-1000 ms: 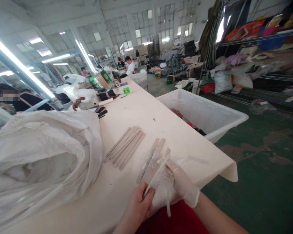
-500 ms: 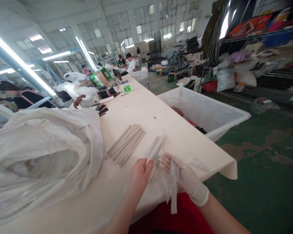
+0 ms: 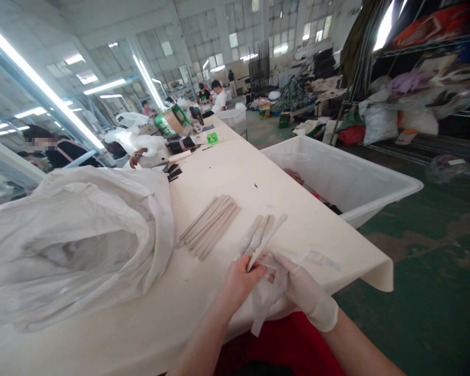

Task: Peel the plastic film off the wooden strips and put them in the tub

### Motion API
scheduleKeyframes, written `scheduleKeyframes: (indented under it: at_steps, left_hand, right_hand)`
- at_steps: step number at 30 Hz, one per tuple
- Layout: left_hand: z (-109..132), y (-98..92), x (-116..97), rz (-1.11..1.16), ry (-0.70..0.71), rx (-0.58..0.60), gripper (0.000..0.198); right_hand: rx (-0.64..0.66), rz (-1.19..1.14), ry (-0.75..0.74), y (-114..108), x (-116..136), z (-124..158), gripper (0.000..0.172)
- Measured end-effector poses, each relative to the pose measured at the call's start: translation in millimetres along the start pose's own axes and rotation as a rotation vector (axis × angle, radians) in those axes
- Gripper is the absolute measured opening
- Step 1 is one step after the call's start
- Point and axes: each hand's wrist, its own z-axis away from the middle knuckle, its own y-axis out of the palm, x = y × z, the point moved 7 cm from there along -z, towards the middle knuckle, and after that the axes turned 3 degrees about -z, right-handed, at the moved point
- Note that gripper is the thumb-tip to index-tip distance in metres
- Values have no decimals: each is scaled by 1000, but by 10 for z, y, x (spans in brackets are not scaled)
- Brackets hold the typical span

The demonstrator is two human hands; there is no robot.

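Note:
My bare left hand pinches the near end of a thin grey strip in a clear sleeve, which points away over the table. My right hand, in a white glove, is closed on a clear plastic bag that hangs over the table's near edge. Just beyond my fingers a few wrapped grey strips lie together. A larger stack of bare grey strips lies further left on the white table.
A big white sack covers the table's left side. A white plastic tub stands on the green floor to the right of the table. Other people work at the far end of the table, and wire shelves hold bags at right.
Both hands pushed out over the wrapped strips, then came back a little. My left hand now pinches one strip's end, and the plastic bag is bunched under my right hand.

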Motion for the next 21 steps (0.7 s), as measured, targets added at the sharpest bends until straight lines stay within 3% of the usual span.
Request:
scheduleKeyframes:
  at_steps: [3, 6, 9, 12, 15, 17, 21]
  left_hand:
    - [-35, -131, -85, -113, 49, -130, 18]
    - [-90, -148, -174, -256, 88, -210, 18]
    - [-138, -143, -192, -296, 82, -216, 22]
    - [-76, -198, -185, -219, 122, -185, 26]
    - [132, -245, -85, -162, 114, -95, 37]
    - [315, -199, 59, -88, 36, 40, 44]
    - [646, -1, 299, -3, -87, 263, 55]
  right_hand:
    - [7, 25, 74, 103, -87, 124, 43]
    - [70, 127, 126, 253, -230, 276, 37]
    - [135, 227, 134, 360, -304, 346, 29]
    - [53, 178, 96, 281, -200, 252, 36]
    - [-88, 14, 44, 75, 5, 77, 40]
    - [-120, -54, 4, -25, 139, -21, 39]
    - [-160, 40, -176, -61, 418, -64, 29]
